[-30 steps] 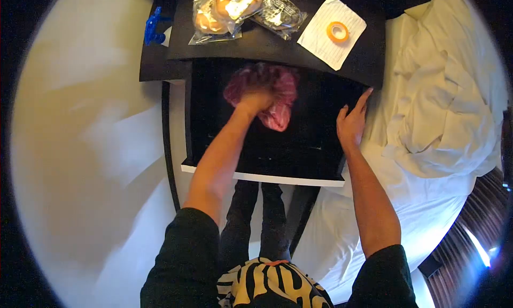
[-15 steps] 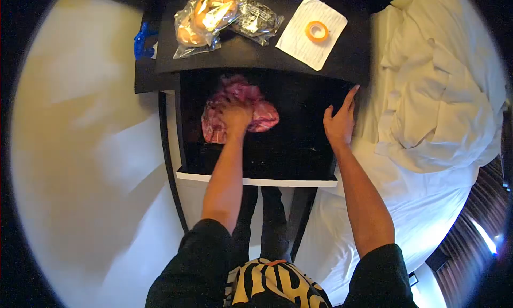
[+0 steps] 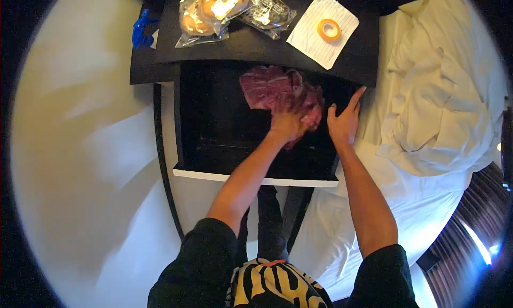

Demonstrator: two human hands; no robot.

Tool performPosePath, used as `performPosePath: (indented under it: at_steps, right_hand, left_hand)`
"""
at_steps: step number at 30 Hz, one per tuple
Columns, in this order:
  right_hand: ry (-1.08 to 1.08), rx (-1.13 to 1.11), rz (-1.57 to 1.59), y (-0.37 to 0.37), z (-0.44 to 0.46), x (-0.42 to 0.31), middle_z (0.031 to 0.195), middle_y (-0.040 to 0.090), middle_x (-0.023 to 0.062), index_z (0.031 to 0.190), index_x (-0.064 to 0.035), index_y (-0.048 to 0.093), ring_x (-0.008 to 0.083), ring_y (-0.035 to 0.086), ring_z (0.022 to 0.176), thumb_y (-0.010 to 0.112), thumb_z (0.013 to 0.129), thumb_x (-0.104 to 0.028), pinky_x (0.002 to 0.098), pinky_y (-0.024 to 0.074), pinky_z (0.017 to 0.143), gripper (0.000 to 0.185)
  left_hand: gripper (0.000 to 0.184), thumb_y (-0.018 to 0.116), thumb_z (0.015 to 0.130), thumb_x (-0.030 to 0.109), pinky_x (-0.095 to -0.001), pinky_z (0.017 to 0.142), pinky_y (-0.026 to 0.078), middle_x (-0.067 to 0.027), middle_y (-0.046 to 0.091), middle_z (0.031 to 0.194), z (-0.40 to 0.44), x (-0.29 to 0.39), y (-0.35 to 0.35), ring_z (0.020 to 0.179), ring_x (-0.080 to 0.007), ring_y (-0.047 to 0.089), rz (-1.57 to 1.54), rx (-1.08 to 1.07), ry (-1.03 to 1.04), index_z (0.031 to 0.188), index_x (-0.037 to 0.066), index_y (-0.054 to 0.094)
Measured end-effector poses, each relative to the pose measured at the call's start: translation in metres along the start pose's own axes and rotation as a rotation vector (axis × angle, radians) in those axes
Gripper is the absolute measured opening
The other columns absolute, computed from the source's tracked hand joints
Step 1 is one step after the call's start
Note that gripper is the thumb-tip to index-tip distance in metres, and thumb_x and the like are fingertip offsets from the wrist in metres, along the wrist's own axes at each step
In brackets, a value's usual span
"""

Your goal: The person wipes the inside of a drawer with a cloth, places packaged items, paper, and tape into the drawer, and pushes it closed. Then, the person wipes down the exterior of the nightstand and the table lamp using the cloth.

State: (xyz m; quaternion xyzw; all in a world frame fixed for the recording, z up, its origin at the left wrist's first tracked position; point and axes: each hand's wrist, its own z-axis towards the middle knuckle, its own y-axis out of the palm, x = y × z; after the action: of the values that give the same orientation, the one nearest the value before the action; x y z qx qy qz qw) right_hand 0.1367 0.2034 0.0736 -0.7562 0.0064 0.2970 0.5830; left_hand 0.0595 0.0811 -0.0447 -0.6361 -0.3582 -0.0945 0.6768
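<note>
**Crumpled Pinkish-Red Cloth With Pale Lines (image 3: 267,89) Shifted Right Inside Open Black Drawer (image 3: 214,123)**

Since the earlier frame, the cloth and the left hand (image 3: 288,125) have both moved from the left part of the drawer toward its right part. The right hand (image 3: 344,125) remains at the drawer's right side.

Surroundings, by size: a smooth white wall (image 3: 80,147) occupies the left. A bed with a white sheet (image 3: 368,201) occupies the right; a heap of rumpled cream-white bedding (image 3: 433,105) lies on its upper part. Between wall and bed stands a dark, flat-topped desk (image 3: 251,50). The drawer extends from beneath its top and has a white front edge.

Cloth: located inside the drawer, right of centre and toward the rear. One part lies spread; the other is bunched.

Left hand: on the cloth, fingers directed rearward. Whether they clench the fabric cannot be told.

Right hand: at the right drawer wall, thumb and one finger extended apart. Whether the remaining fingers grasp the wall cannot be told.

Desktop items: round golden-brown buns in clear plastic wrap (image 3: 222,3); beside them, a clear printed plastic packet with dark contents (image 3: 270,13); a white lined paper sheet (image 3: 315,47); a bright blue plastic object (image 3: 141,31) at the left; an orange tape roll (image 3: 321,31) resting on the sheet.
</note>
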Motion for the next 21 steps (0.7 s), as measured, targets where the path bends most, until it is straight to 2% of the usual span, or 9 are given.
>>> performPosePath:
  at_steps: [3, 7, 9, 10, 12, 13, 16, 17, 21]
  right_hand:
    - [-0.018, 0.004, -0.023, 0.0, 0.003, 0.001, 0.137, 0.036, 0.0364, 0.15, -0.0091, -0.006, 0.0501, 0.042, 0.122, 0.06, 0.083, -0.018, 0.0485, 0.0371, 0.104, 0.095]
    - [-0.034, -0.001, -0.067, 0.0, 0.001, -0.001, 0.137, 0.035, 0.0359, 0.15, -0.0085, -0.006, 0.0519, 0.047, 0.116, 0.056, 0.085, -0.019, 0.0506, 0.0443, 0.097, 0.091]
    - [-0.056, 0.024, -0.071, 0.002, 0.002, 0.004, 0.137, 0.036, 0.036, 0.15, -0.0089, -0.006, 0.0519, 0.047, 0.116, 0.056, 0.084, -0.018, 0.0507, 0.0444, 0.097, 0.091]
    - [-0.067, 0.036, -0.073, 0.002, 0.003, 0.005, 0.137, 0.036, 0.0361, 0.15, -0.0092, -0.006, 0.0519, 0.047, 0.116, 0.056, 0.084, -0.018, 0.0508, 0.0445, 0.097, 0.091]
    - [-0.065, 0.036, -0.065, 0.002, 0.002, 0.005, 0.137, 0.036, 0.0361, 0.15, -0.0095, -0.007, 0.0518, 0.047, 0.116, 0.056, 0.084, -0.018, 0.0507, 0.0445, 0.097, 0.092]
    - [-0.063, 0.033, -0.064, 0.001, 0.001, 0.004, 0.137, 0.036, 0.036, 0.15, -0.0099, -0.007, 0.0516, 0.047, 0.117, 0.057, 0.084, -0.018, 0.0507, 0.0446, 0.098, 0.092]
    - [-0.051, 0.013, -0.049, -0.001, 0.001, 0.003, 0.138, 0.035, 0.0357, 0.15, -0.0104, -0.007, 0.0515, 0.047, 0.117, 0.056, 0.084, -0.017, 0.0506, 0.0449, 0.097, 0.092]
    - [-0.038, 0.001, -0.036, -0.002, 0.001, 0.002, 0.138, 0.035, 0.0355, 0.15, -0.0106, -0.007, 0.0516, 0.048, 0.116, 0.056, 0.084, -0.017, 0.0505, 0.0452, 0.097, 0.091]
    - [-0.064, 0.017, 0.005, 0.002, 0.003, 0.01, 0.14, 0.033, 0.0349, 0.15, -0.0112, -0.006, 0.0519, 0.05, 0.113, 0.055, 0.084, -0.015, 0.0505, 0.0466, 0.095, 0.09]
  left_hand:
    - [0.068, 0.05, 0.087, 0.047, -0.0647, 0.111, 0.004, -0.0145, 0.018, 0.156, -0.001, -0.034, -0.012, 0.142, -0.0428, 0.009, 0.059, -0.031, -0.084, 0.147, 0.021, 0.032]
    - [0.062, 0.046, 0.09, 0.045, -0.0604, 0.113, 0.004, -0.0138, 0.017, 0.156, -0.006, -0.084, -0.038, 0.142, -0.0402, 0.011, 0.248, -0.06, -0.207, 0.146, 0.021, 0.034]
    - [0.059, 0.042, 0.092, 0.043, -0.057, 0.114, 0.006, -0.0144, 0.021, 0.155, -0.016, -0.111, -0.042, 0.141, -0.039, 0.016, 0.234, 0.137, -0.248, 0.145, 0.018, 0.036]
    - [0.059, 0.042, 0.092, 0.043, -0.057, 0.114, 0.006, -0.0144, 0.021, 0.155, -0.022, -0.118, -0.054, 0.141, -0.039, 0.016, 0.236, 0.136, -0.246, 0.145, 0.018, 0.036]
    - [0.063, 0.041, 0.093, 0.045, -0.0554, 0.114, 0.011, -0.0157, 0.028, 0.152, -0.028, -0.125, -0.082, 0.139, -0.0399, 0.021, 0.43, -0.017, -0.316, 0.144, 0.01, 0.035]
    - [0.063, 0.041, 0.093, 0.045, -0.0554, 0.114, 0.011, -0.0157, 0.028, 0.152, -0.032, -0.128, -0.086, 0.139, -0.0399, 0.021, 0.431, -0.019, -0.315, 0.144, 0.01, 0.035]
    - [0.07, 0.042, 0.091, 0.048, -0.0567, 0.112, 0.016, -0.0207, 0.033, 0.148, -0.044, -0.129, -0.087, 0.137, -0.0439, 0.025, 0.374, -0.017, -0.527, 0.143, 0.003, 0.034]
    - [0.07, 0.042, 0.091, 0.048, -0.0567, 0.112, 0.016, -0.0207, 0.033, 0.148, -0.047, -0.124, -0.084, 0.137, -0.0439, 0.025, 0.375, -0.02, -0.527, 0.143, 0.003, 0.034]
    - [0.073, 0.057, 0.082, 0.046, -0.0601, 0.109, 0.02, -0.0262, 0.038, 0.142, -0.068, -0.105, -0.06, 0.132, -0.0458, 0.03, 0.659, 0.08, -0.402, 0.141, 0.008, 0.039]
